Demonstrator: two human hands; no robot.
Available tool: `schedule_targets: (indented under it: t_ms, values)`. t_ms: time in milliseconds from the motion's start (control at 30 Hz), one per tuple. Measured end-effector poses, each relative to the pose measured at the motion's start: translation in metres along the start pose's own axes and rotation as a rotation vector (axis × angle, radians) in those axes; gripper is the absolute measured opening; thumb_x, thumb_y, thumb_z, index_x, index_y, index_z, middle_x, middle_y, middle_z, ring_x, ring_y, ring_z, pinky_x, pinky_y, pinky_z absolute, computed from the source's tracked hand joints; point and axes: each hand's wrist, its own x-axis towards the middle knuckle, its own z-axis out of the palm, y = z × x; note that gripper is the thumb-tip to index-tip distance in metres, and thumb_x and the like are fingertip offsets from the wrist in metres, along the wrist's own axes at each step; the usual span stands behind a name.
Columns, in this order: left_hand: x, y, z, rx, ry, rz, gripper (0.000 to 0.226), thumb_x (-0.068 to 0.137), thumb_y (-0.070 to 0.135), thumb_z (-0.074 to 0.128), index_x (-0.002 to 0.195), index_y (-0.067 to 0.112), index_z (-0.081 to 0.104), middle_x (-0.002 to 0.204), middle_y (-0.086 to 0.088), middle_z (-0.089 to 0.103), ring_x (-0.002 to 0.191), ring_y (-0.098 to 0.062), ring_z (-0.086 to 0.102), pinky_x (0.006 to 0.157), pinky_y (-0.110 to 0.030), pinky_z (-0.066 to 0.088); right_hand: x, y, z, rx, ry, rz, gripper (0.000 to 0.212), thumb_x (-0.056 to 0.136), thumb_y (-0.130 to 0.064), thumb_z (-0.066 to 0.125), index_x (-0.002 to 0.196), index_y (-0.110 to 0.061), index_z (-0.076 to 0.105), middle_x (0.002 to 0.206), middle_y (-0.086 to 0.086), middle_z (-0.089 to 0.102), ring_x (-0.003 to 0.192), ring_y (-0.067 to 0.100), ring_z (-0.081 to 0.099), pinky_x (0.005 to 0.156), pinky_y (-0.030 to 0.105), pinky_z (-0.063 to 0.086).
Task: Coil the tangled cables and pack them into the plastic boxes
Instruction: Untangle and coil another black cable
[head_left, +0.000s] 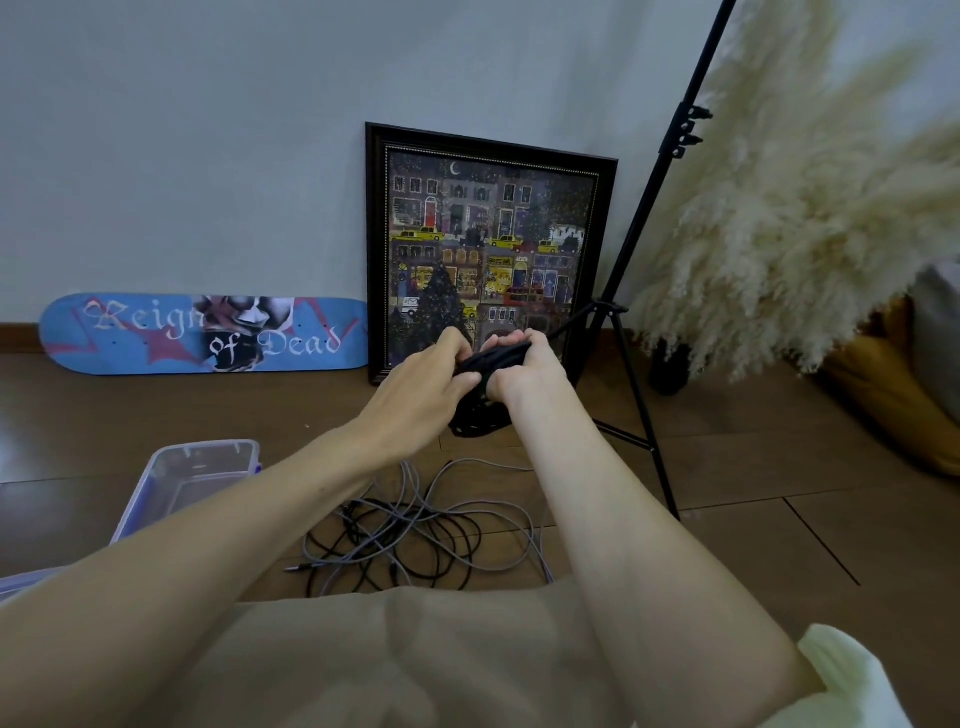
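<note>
The black coil (480, 415) is held in the air between both hands, above the floor (727, 519). Its loops hang below the hands, probably so they fall even while the bundle is bound. The right grip (519, 364) is clamped around the top of the coil, fingers curled over it. The left grip (423, 382) pinches its side, likely working a turn tight. Beneath, the tangle (415, 525) of grey and black cables lies on the floor near the knees, not yet coiled. The open box (156, 467) sits just left of it, seemingly placed within easy reach for packing.

Pale wall (208, 130), brown wood floor (779, 519)
</note>
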Motion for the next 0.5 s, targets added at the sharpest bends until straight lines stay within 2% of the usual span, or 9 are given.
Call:
schedule_targets:
  t_ms: [67,167,267,400,500]
  values:
    - [-0.001,0.0,0.0,0.028,0.017,0.004,0.02,0.097,0.032,0.047,0.095,0.013,0.04,0.07,0.002,0.048,0.064,-0.021,0.048,0.058,-0.039,0.036,-0.001,0.004,0.001,-0.015,0.0,-0.005,0.039,0.096,-0.021,0.054,0.06,-0.01,0.046,0.034,0.001,0.043,0.05,0.014,0.039,0.052,0.026,0.043]
    - [0.001,-0.002,-0.005,0.062,-0.015,0.014,0.025,0.096,0.035,0.048,0.088,0.013,0.038,0.063,0.001,0.045,0.059,-0.021,0.042,0.054,-0.035,0.027,-0.004,0.011,0.0,-0.078,0.025,-0.017,0.039,0.097,-0.023,0.054,0.061,-0.009,0.046,0.055,0.001,0.044,0.054,0.016,0.04,0.056,0.026,0.043]
    - [0.002,-0.004,-0.007,0.107,-0.032,-0.008,0.026,0.096,0.035,0.049,0.086,0.015,0.037,0.064,0.001,0.046,0.063,-0.024,0.044,0.054,-0.036,0.027,-0.009,0.014,0.0,-0.115,0.053,-0.009,0.037,0.096,-0.024,0.054,0.063,-0.008,0.047,0.062,0.003,0.044,0.058,0.018,0.042,0.062,0.027,0.044]
    - [0.002,-0.005,-0.007,0.231,0.102,-0.063,0.027,0.093,0.042,0.051,0.086,0.019,0.039,0.069,0.002,0.052,0.071,-0.024,0.05,0.055,-0.033,0.028,-0.007,0.02,0.003,-0.1,0.082,-0.025,0.035,0.096,-0.025,0.053,0.066,-0.008,0.048,0.068,0.004,0.049,0.06,0.019,0.046,0.054,0.03,0.041]
    - [0.003,-0.006,-0.005,0.333,0.142,-0.087,0.026,0.095,0.041,0.048,0.088,0.019,0.037,0.074,-0.002,0.055,0.074,-0.029,0.051,0.058,-0.034,0.031,-0.006,0.028,0.006,-0.132,0.111,-0.097,0.036,0.096,-0.028,0.051,0.067,-0.008,0.05,0.07,0.007,0.05,0.061,0.02,0.047,0.054,0.032,0.039]
